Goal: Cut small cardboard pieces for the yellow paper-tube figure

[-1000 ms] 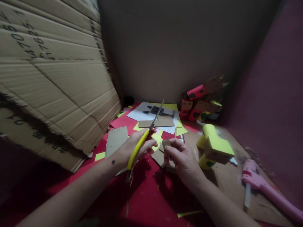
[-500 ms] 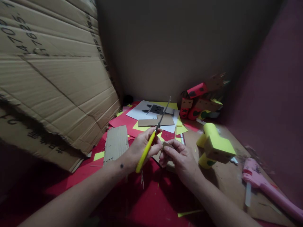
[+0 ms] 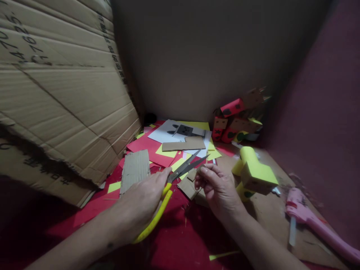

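My left hand (image 3: pixel 147 200) is closed around a pair of scissors (image 3: pixel 157 217) with yellow handles. Its blades are a little apart and point up and to the right, towards my right hand (image 3: pixel 216 187). The right thumb and fingers are pinched together close to the blade tips; whatever lies between them is too small or hidden to make out. Just left of those fingers, a small cardboard piece (image 3: pixel 192 174) overlaps a larger cardboard scrap (image 3: pixel 186 186) on the red surface (image 3: pixel 174 240).
A big cardboard sheet (image 3: pixel 62 93) leans at left. Paper sheets and an L-shaped cardboard piece (image 3: pixel 184 144) lie behind the hands, a corrugated strip (image 3: pixel 135 168) to the left. At right stand a yellow paper-and-cardboard figure (image 3: pixel 258 176), a pink glue gun (image 3: pixel 303 208) and stacked red figures (image 3: pixel 232 108).
My left hand has turned and drawn down and left, away from the right hand; the scissors' blades have parted and tipped rightward. The brown piece seen earlier in the right fingers is no longer clearly visible there.
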The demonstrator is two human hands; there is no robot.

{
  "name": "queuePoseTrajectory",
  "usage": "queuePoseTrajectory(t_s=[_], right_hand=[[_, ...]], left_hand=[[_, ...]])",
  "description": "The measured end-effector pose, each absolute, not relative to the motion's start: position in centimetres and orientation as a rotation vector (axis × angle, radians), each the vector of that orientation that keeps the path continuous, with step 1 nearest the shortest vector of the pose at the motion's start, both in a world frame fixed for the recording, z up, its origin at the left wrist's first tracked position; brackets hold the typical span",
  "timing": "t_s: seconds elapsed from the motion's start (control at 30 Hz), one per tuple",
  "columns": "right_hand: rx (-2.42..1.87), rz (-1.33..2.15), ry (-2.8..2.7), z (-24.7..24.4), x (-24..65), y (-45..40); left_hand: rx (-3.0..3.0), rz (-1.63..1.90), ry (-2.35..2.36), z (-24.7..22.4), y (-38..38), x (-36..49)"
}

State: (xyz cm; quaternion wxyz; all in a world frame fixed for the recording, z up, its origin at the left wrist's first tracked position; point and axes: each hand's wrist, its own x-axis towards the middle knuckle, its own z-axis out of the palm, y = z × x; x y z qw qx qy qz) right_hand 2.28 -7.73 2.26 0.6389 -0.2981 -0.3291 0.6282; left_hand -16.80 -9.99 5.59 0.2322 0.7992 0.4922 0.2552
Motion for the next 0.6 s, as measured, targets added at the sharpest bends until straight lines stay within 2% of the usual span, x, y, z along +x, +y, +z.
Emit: queuePoseTrajectory(t_s=[0.13,0.6], right_hand=[[-0.624,1.428,-0.710,2.6,1.9,-8.0],[-0.576,1.436,-0.698,2.4,1.7,-7.8]], left_hand=[[2.246,0.560,1.423,4.7,-11.0,-17.1],[2.286,0.518,1.394,3.1,-10.8,-16.4]])
